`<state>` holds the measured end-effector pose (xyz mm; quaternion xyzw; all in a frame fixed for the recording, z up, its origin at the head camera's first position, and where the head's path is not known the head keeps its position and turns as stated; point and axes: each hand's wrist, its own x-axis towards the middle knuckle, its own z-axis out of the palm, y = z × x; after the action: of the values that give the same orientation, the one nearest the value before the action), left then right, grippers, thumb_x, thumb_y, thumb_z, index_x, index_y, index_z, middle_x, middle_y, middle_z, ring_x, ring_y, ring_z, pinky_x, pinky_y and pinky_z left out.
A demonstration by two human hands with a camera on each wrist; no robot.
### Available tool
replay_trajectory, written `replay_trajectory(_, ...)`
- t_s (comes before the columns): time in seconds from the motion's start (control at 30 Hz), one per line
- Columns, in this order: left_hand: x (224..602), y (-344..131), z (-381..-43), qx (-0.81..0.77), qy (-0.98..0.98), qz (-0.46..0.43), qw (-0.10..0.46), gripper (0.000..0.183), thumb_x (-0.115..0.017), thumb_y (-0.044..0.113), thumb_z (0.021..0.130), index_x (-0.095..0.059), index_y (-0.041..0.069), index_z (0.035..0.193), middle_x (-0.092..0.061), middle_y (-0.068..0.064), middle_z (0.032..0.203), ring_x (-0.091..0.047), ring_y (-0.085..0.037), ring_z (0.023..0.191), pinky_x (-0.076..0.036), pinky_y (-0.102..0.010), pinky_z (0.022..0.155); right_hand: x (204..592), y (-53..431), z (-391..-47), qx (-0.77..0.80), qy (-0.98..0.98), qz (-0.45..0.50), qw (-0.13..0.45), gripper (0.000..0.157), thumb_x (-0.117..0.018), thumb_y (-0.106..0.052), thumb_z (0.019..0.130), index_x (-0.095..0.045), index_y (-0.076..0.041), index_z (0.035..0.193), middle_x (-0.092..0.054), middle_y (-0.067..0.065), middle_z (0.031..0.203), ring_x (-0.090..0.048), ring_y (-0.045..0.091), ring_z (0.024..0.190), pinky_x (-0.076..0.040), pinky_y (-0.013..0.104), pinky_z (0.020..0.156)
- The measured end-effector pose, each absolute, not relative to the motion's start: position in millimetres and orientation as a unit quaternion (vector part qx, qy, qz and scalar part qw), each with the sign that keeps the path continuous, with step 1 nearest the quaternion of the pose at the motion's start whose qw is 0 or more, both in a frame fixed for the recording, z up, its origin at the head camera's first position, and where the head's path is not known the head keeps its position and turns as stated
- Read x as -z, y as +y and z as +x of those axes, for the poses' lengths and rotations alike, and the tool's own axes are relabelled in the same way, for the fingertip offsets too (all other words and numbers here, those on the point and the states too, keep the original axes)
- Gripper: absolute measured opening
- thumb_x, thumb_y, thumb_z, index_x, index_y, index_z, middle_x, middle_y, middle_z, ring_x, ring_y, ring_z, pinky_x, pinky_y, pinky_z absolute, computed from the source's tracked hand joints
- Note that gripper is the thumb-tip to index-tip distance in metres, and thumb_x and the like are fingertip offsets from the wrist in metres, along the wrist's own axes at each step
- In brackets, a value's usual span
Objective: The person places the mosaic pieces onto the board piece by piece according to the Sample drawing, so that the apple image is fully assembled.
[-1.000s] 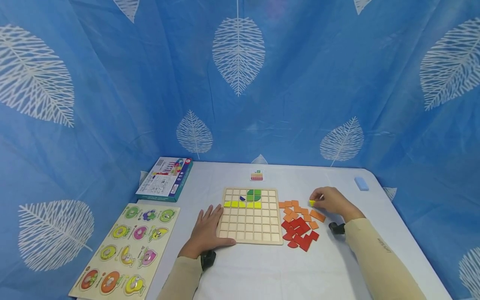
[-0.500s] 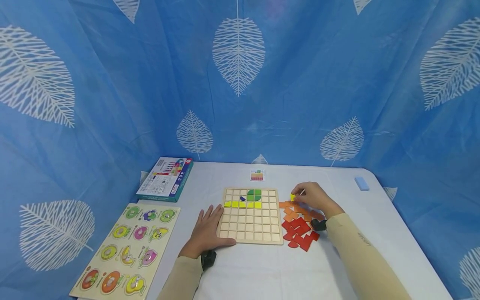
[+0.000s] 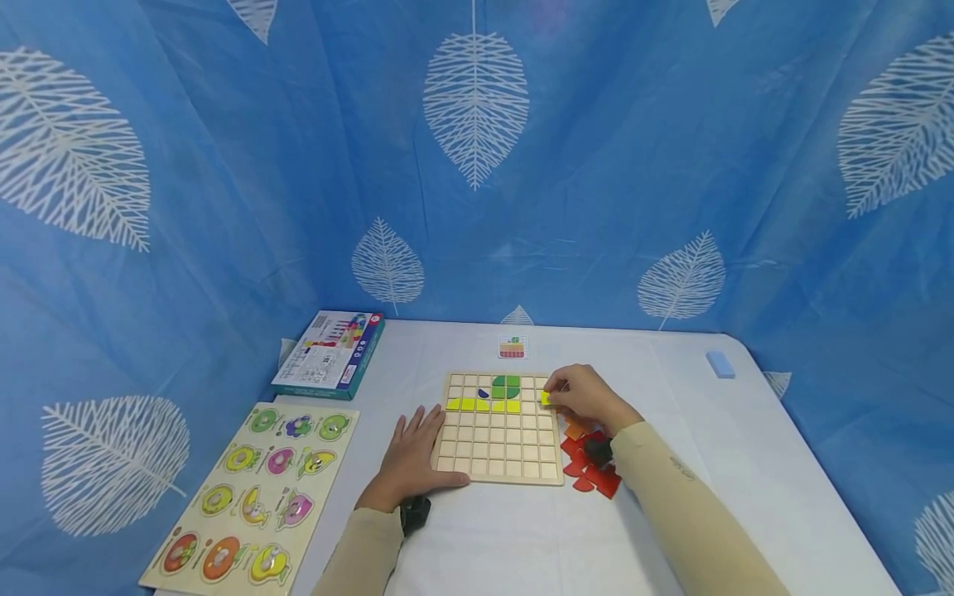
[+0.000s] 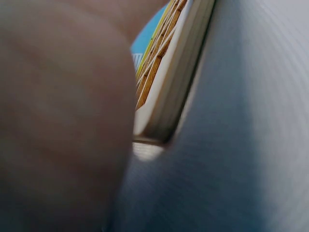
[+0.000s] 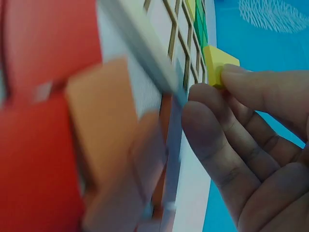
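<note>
My right hand (image 3: 589,396) pinches a small yellow tile (image 5: 215,67) between thumb and fingers, over the right edge of a wooden grid board (image 3: 495,454). On the board, yellow pieces (image 3: 483,406) form a row, with green pieces (image 3: 506,386) and a dark blue piece (image 3: 483,394) above them. My left hand (image 3: 408,465) rests at the board's left side, fingers straight, its thumb along the near left corner. In the left wrist view that corner shows beside blurred skin. Beneath my right wrist lie red tiles (image 3: 583,485) and orange tiles (image 3: 574,429), partly hidden.
A small picture card (image 3: 513,348) lies behind the board. To the left are a fruit puzzle board (image 3: 249,497) and a flat box (image 3: 328,354). At the far right sits a light blue block (image 3: 720,365). A leaf-patterned blue curtain (image 3: 566,190) surrounds the table.
My right hand has moved left with the yellow tile, from beyond the orange tiles to the board's right edge. The left hand has stayed in place.
</note>
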<state>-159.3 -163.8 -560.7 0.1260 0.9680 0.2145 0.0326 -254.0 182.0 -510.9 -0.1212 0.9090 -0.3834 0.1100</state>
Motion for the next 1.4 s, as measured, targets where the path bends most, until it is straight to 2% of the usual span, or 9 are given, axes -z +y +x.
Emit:
replay_trajectory(0.23, 560, -164, -158, -0.222, 0.967, 0.124, 0.027, 0.131, -0.078, 0.084, 0.062, -0.039, 0.01, 0.164, -0.034, -0.009, 0.169, -0.015, -0.034, 0.158, -0.004, -0.058, 0.126, 513, 157, -256, 0.361, 0.91, -0.178, 0.103, 0.004, -0.081, -0.005, 0.092, -0.078, -0.005, 0.095, -0.069, -0.002, 0.086, -0.061, 0.016, 0.075, -0.056, 0.033, 0.068)
replay_trajectory(0.53, 561, -164, -159, -0.222, 0.966, 0.128, 0.023, 0.132, -0.078, 0.085, 0.062, -0.039, 0.01, 0.163, -0.034, -0.009, 0.169, -0.016, -0.035, 0.158, -0.004, -0.058, 0.126, 511, 141, -256, 0.357, 0.916, -0.137, 0.125, 0.007, -0.081, 0.0, 0.091, -0.078, -0.006, 0.09, -0.068, 0.002, 0.08, -0.068, 0.018, 0.067, -0.059, 0.034, 0.065)
replay_trajectory(0.77, 561, -164, -158, -0.219, 0.967, 0.132, 0.018, 0.131, -0.077, 0.084, 0.063, -0.039, 0.009, 0.163, -0.035, -0.01, 0.168, -0.016, -0.036, 0.158, -0.005, -0.059, 0.125, 514, 138, -254, 0.348, 0.923, -0.119, 0.117, 0.011, -0.077, -0.001, 0.092, -0.077, -0.008, 0.083, -0.067, 0.0, 0.077, -0.065, 0.017, 0.067, -0.057, 0.036, 0.067)
replay_trajectory(0.9, 562, -164, -158, -0.222, 0.966, 0.133, 0.019, 0.13, -0.078, 0.084, 0.063, -0.04, 0.01, 0.163, -0.034, -0.01, 0.168, -0.016, -0.036, 0.158, -0.005, -0.059, 0.125, 512, 138, -252, 0.342, 0.923, -0.13, 0.124, 0.009, -0.076, -0.001, 0.092, -0.081, -0.007, 0.097, -0.067, 0.0, 0.081, -0.062, 0.017, 0.069, -0.055, 0.034, 0.065)
replay_trajectory(1.07, 563, -164, -160, -0.216, 0.967, 0.132, 0.021, 0.13, -0.077, 0.084, 0.064, -0.039, 0.01, 0.164, -0.033, -0.009, 0.169, -0.015, -0.035, 0.158, -0.004, -0.058, 0.125, 508, 136, -251, 0.318, 0.924, -0.152, 0.148, 0.024, -0.076, -0.004, 0.095, -0.08, -0.009, 0.118, -0.067, 0.0, 0.085, -0.06, 0.017, 0.072, -0.053, 0.032, 0.064)
replay_trajectory(1.27, 562, -163, -160, -0.22, 0.966, 0.132, 0.018, 0.13, -0.077, 0.084, 0.063, -0.039, 0.01, 0.163, -0.034, -0.009, 0.169, -0.016, -0.035, 0.158, -0.004, -0.059, 0.125, 510, 136, -250, 0.309, 0.925, -0.169, 0.145, 0.023, -0.08, -0.01, 0.095, -0.081, -0.009, 0.117, -0.068, -0.003, 0.088, -0.061, 0.015, 0.076, -0.054, 0.035, 0.069)
replay_trajectory(1.4, 563, -163, -160, -0.221, 0.966, 0.132, 0.019, 0.13, -0.077, 0.084, 0.063, -0.04, 0.01, 0.163, -0.035, -0.009, 0.168, -0.017, -0.035, 0.158, -0.005, -0.059, 0.125, 515, 136, -250, 0.312, 0.927, -0.165, 0.131, 0.022, -0.082, -0.008, 0.093, -0.081, -0.008, 0.115, -0.067, -0.003, 0.087, -0.06, 0.014, 0.076, -0.053, 0.034, 0.069)
